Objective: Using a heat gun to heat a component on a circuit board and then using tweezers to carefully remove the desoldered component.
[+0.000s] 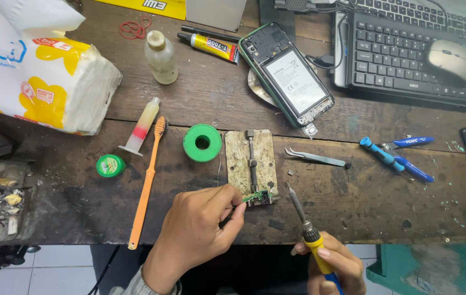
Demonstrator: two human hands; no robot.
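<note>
My left hand [197, 226] pinches a thin strand of solder wire whose end touches a small green circuit board [259, 196] clamped at the near end of a worn metal board holder [251, 164]. My right hand [334, 267] grips a soldering iron [305, 225] by its yellow and blue handle. Its tip points up and left, a short way right of the little board and not touching it. An opened phone [287, 74] with its back cover off lies farther back, battery showing.
A green solder spool [202, 143], orange toothbrush [147, 183], syringe [141, 127], small green tin [110, 165], tweezers [316, 158], blue cutters [396, 158], glue tube [211, 46], small bottle [161, 57], tissue pack [36, 71], keyboard [402, 60] and mouse [452, 59] lie around the wooden table.
</note>
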